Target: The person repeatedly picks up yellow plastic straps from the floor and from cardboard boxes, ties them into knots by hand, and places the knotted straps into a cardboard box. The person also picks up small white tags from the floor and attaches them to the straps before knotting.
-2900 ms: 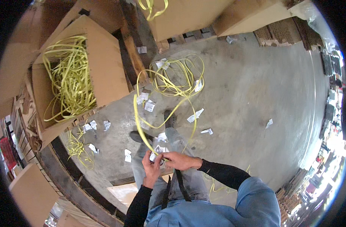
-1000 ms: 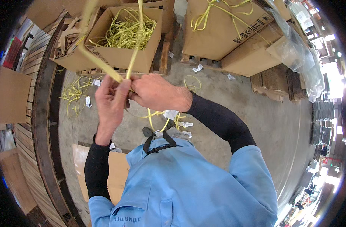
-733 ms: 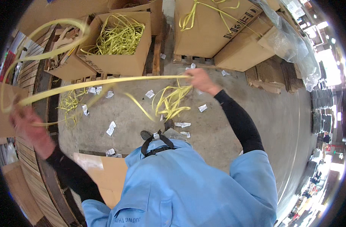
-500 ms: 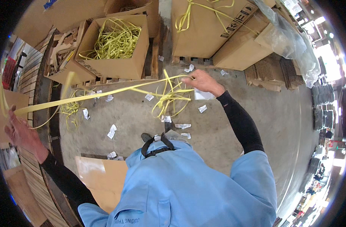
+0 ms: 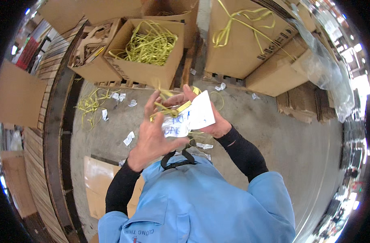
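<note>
One view only: head-worn fisheye, looking steeply down over wearer's chest. Both hands close under lens, mid-frame: left hand [image 5: 152, 137], right hand [image 5: 211, 121], together on paper tag [image 5: 195, 115]. Concrete floor [image 5: 274, 133] spreads beyond grip. Open cardboard box [image 5: 146, 44] of yellow strapping sits ahead of grip, at frame top. Edges bend toward dark rim. No second view to overlap.

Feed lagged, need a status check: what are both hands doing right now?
Left hand: fingers spread open, touching the yellow strap and white paper tag.
Right hand: closed on the white paper tag.
</note>
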Action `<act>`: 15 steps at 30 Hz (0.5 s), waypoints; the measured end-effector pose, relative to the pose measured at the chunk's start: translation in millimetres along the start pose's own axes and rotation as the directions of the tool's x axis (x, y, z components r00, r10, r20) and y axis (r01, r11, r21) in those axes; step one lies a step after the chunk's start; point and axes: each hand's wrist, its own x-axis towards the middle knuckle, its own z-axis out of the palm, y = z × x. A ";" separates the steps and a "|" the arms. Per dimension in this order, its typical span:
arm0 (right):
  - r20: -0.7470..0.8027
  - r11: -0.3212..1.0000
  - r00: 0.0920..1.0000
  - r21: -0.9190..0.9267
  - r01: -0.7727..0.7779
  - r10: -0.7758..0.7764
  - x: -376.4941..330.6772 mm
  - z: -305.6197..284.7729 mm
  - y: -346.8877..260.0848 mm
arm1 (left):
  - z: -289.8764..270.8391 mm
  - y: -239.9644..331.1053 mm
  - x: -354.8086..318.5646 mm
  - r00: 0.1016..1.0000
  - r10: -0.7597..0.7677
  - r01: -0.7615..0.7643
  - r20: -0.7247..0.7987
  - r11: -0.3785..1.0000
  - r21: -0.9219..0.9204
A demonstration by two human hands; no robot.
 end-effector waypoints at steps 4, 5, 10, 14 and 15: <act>0.020 0.994 0.999 0.105 0.027 -0.029 8.4 8.4 8.7 | -0.2 -4.0 8.5 0.982 -0.165 0.170 -0.087 0.985 0.044; -0.007 0.990 0.999 0.137 0.043 -0.042 8.0 9.5 10.5 | 1.8 -9.8 4.5 0.963 -0.255 0.254 -0.091 0.967 -0.015; -0.075 0.962 0.992 0.246 0.117 -0.101 1.1 21.5 35.5 | 29.8 -19.6 -16.4 0.913 -0.400 0.353 -0.082 0.874 -0.334; -0.053 0.977 0.985 0.129 0.170 -0.165 4.2 32.3 56.9 | 40.7 -19.2 -12.9 0.906 -0.392 0.332 -0.161 0.893 -0.306; -0.026 0.985 0.985 0.002 0.172 -0.172 4.5 33.5 60.8 | 36.1 -23.8 -10.9 0.890 -0.437 0.372 -0.134 0.863 -0.341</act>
